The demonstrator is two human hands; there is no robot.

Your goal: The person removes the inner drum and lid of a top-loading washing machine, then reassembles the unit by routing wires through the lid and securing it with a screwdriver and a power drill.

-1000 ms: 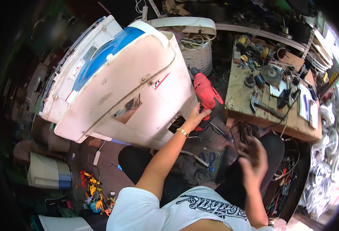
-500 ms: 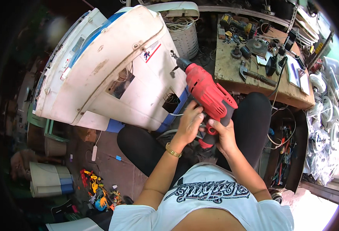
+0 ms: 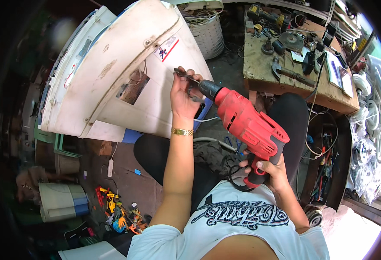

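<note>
A red and black corded power drill [image 3: 251, 123] lies slantwise above my lap, its black chuck [image 3: 210, 90] toward the upper left. My right hand [image 3: 273, 173] is wrapped round the handle near the trigger. My left hand [image 3: 184, 93], a gold watch at its wrist, has its fingers closed around the metal bit [image 3: 182, 74] in front of the chuck. The fingers hide part of the bit, so its exact shape cannot be told. Just beyond my left hand stands a large white plastic machine housing [image 3: 112, 80] with a rectangular cutout.
At the upper right, a wooden workbench [image 3: 259, 65] bears a hammer [image 3: 292, 74], tools and an open notebook. Bagged white plastic parts [image 3: 368, 117] hang at the right. Colourful small pieces [image 3: 116, 212] and a white power strip [image 3: 110, 167] lie on the floor at left.
My left hand has moved from beside the drill's handle up to the bit and closed on it. The drill has shifted right and toward me, still in my right hand.
</note>
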